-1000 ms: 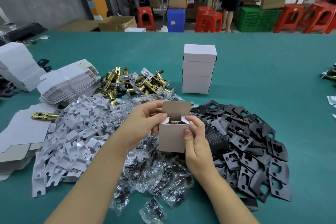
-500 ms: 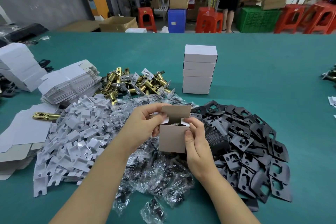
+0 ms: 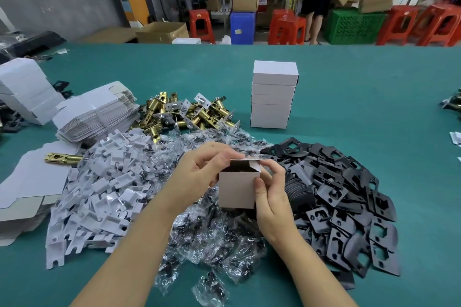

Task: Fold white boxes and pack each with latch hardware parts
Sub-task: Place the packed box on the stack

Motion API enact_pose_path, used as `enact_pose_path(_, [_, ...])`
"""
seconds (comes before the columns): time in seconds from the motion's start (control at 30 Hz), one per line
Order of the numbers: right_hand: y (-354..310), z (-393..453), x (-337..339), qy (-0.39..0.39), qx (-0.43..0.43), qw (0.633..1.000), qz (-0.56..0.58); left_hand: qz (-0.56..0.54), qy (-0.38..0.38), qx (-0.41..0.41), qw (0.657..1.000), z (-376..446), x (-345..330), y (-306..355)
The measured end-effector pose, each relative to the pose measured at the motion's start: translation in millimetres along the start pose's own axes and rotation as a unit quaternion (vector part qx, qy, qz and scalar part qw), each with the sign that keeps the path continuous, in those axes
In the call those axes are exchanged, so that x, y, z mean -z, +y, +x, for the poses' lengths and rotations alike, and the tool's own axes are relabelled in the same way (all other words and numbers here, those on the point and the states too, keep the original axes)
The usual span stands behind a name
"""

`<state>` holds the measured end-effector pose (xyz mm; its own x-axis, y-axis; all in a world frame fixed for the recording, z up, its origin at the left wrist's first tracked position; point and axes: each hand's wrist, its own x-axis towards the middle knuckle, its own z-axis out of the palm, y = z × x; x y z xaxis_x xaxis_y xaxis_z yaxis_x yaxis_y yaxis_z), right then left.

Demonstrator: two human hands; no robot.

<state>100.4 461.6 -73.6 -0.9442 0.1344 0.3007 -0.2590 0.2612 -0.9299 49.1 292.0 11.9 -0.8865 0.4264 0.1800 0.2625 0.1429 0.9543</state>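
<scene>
Since half a second ago the top flap of the white box (image 3: 238, 188) has swung down from upright to nearly level over the opening, and the fingers of both hands have moved up to its top edge. The left hand (image 3: 203, 172) curls around the box's left side, its fingertips on the flap's left end. The right hand (image 3: 270, 190) grips the right side, thumb pressed on the near face and forefinger hooked over the flap's right corner. The box is held upright above the bagged screws (image 3: 212, 239), just left of the black strike plates (image 3: 349, 207). Dark contents show in the gap under the flap. A stack of closed boxes (image 3: 273, 95) stands farther back on the green table (image 3: 361, 95).
</scene>
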Motion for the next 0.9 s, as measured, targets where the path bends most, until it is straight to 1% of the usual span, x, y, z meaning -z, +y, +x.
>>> enact_pose_path(0.07, [0, 0, -1, 0.005, 0.002, 1.000, -0.004, 0.015, 0.019, 0.013, 1.000, 0, -1, -2])
enact_pose_path(0.13, [1, 0, 0, 0.008, 0.003, 1.000, -0.003, 0.055, 0.026, 0.021, 0.998, 0, -3, -7])
enact_pose_path(0.27, [1, 0, 2, -0.005, 0.001, 1.000, 0.003, 0.124, 0.016, -0.008, 0.992, -4, -4, -12])
enact_pose_path(0.5, [2, -2, 6, -0.001, 0.020, 0.998, 0.053, 0.203, -0.020, -0.021, 0.979, -5, -1, -13])
enact_pose_path(0.7, [2, -1, 4, 0.012, 0.015, 1.000, 0.016, 0.244, -0.034, -0.059, 0.967, -6, 0, -17])
enact_pose_path(0.83, [-1, -1, 2, 0.014, 0.021, 1.000, -0.008, 0.276, -0.004, -0.103, 0.956, -7, -4, -18])
enact_pose_path(0.9, [-2, -1, 2, 0.013, 0.022, 1.000, -0.009, 0.283, 0.003, -0.111, 0.953, -6, -5, -18])
